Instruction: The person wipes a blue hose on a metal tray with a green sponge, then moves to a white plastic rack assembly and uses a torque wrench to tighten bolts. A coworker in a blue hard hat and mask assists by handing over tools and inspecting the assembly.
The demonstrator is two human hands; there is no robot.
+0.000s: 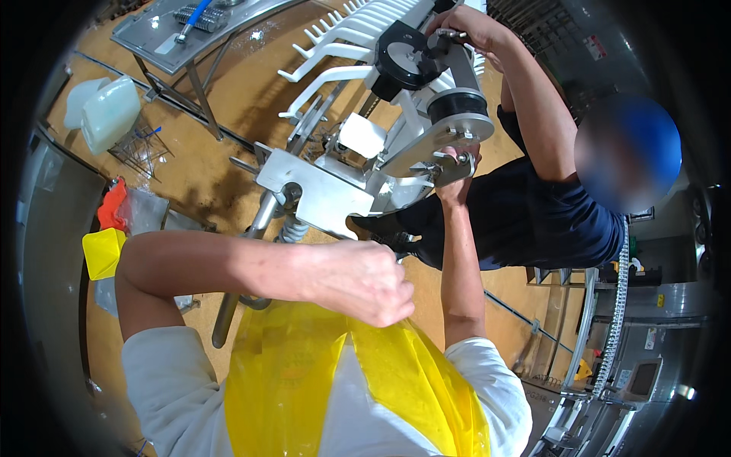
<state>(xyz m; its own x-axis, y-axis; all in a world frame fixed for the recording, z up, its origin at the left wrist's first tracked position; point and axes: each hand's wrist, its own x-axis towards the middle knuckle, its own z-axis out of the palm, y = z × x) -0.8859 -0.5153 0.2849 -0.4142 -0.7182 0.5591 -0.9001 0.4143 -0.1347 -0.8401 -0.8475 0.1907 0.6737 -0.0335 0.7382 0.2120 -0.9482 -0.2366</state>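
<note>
A metal machine [335, 190] with a row of white curved prongs [335, 72] stands in front of me. My left hand [365, 282] is closed in a fist before my yellow apron, near the machine's white metal plate [316, 194]; whatever is inside the fist is hidden. Further forward, my right hand [459, 171] has its fingers closed on a metal bracket [442, 164], below a steel arm with a black roller [457, 107]. A co-worker's hand [476, 30] grips the machine's upper end, beside a black round housing [403, 61].
A co-worker in a blue cap [643, 156] leans in from the right. A steel table [164, 49] with a blue-handled tool [194, 19] stands at the far left, near a translucent plastic container [110, 114]. A metal tube [228, 312] sticks out beside my left forearm.
</note>
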